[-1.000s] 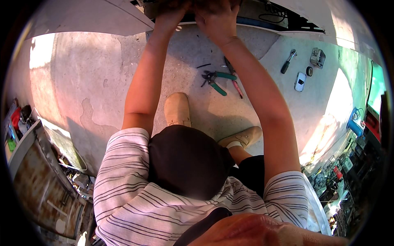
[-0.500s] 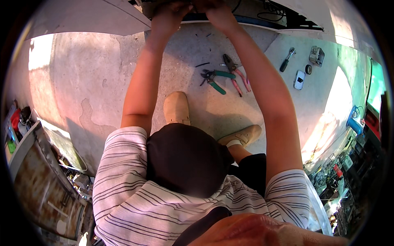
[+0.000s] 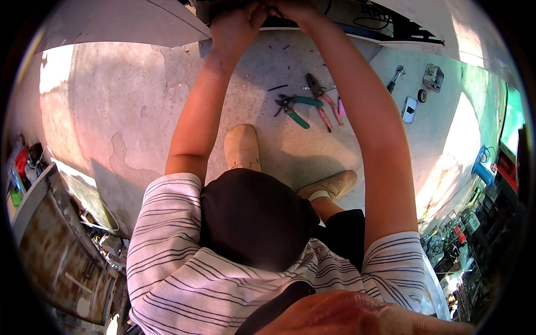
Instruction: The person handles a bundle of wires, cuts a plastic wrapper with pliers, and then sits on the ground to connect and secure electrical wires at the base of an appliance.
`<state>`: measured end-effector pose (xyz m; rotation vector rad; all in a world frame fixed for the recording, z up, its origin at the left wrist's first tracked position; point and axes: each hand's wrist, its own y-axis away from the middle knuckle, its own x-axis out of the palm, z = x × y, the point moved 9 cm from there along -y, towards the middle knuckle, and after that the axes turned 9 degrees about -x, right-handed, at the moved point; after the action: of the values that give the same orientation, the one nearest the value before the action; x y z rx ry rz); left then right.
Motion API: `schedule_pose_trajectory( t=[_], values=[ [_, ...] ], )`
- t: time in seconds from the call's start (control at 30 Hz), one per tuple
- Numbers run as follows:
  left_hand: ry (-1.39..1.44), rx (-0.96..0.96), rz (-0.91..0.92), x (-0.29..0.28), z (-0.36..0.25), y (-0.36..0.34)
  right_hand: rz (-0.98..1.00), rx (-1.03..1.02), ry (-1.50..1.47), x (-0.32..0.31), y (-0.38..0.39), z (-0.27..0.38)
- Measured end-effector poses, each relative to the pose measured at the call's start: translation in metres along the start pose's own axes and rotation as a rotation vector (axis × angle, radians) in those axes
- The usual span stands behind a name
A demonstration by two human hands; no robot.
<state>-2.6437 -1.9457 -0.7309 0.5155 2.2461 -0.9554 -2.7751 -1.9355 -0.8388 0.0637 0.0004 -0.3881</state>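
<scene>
At the top edge, my left hand (image 3: pixel 237 23) reaches into the dark gap of a white panelled body (image 3: pixel 128 22). My right hand (image 3: pixel 295 10) meets it there, fingertips close together. Both hands have bent fingers that look pinched, partly cut off by the frame and in shadow, so what they hold is hidden. Black cables (image 3: pixel 373 18) hang inside the gap to the right of my hands. On the concrete floor below lie green-handled cutters (image 3: pixel 296 106) and red-handled pliers (image 3: pixel 322 99), between my forearms. A pink piece (image 3: pixel 341 106) shows beside my right forearm.
Right of my arm lie a ratchet (image 3: pixel 396 77), a metal box (image 3: pixel 433 77), a black roll (image 3: pixel 422 96) and a pale phone-like device (image 3: pixel 410 110). A blue tool (image 3: pixel 483 166) and piled scrap (image 3: pixel 463 234) line the right side. A rusty metal frame (image 3: pixel 61 251) stands at lower left.
My left hand has shifted right, toward my right hand, and the fingers now meet. My right forearm has moved slightly right and covers part of the ratchet handle.
</scene>
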Motion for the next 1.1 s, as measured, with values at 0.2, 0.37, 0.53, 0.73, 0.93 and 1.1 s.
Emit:
schedule_pose_trajectory(
  t=[0.2,0.37,0.53,0.73,0.93,1.1],
  values=[
    [0.244,-0.283,0.159,0.024,0.028,0.008,0.156,0.116,-0.136,-0.002,-0.003,-0.025],
    [0.448,-0.406,0.155,0.043,0.043,0.015,0.228,0.204,-0.191,-0.011,-0.006,-0.045],
    [0.978,-0.6,0.239,0.096,0.088,0.031,0.145,0.193,-0.411,0.006,0.0,-0.029],
    [0.847,-0.719,0.326,0.117,0.108,0.017,0.343,-0.038,-0.603,0.01,-0.005,-0.012],
    [1.057,-0.956,0.323,0.114,0.105,0.023,0.16,0.011,0.019,-0.008,-0.008,-0.011],
    [1.083,-0.886,0.29,0.118,0.108,0.019,0.24,-0.068,0.108,-0.005,-0.011,-0.007]
  ],
)
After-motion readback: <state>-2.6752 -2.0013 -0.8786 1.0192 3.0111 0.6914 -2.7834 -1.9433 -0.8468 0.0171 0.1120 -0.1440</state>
